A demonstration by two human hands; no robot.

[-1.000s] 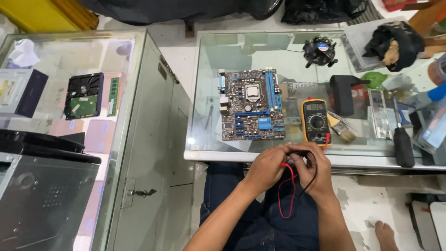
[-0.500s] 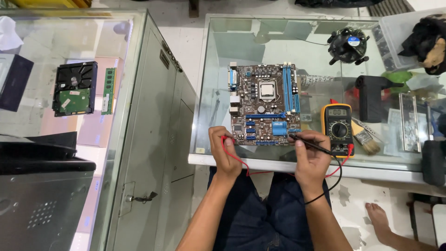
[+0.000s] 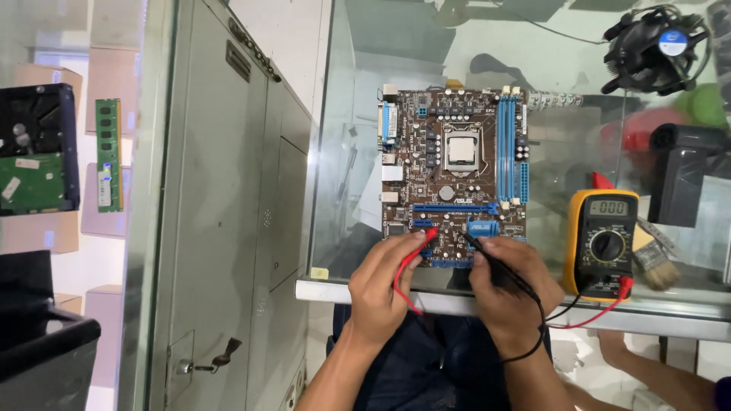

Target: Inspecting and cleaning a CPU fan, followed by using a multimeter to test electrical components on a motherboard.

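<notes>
While gripping red probe [image 3: 415, 255], left hand [image 3: 381, 285] touched motherboard [image 3: 454, 175] at 6 o'clock edge; right hand [image 3: 509, 278] clasped black probe [image 3: 487, 255].

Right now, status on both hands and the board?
Left hand holds red probe, right hand black probe. Both tips down at motherboard lower edge. Yellow multimeter beside it; nothing in the way.

I have only one view, from the camera on the person's head. It looks almost straight down on the glass desk [image 3: 381, 291], quite near. The motherboard [image 3: 454, 176] lies in the middle of the view, both hands come in from the bottom edge, and a grey metal cabinet [image 3: 228, 228] fills the left part.
</notes>
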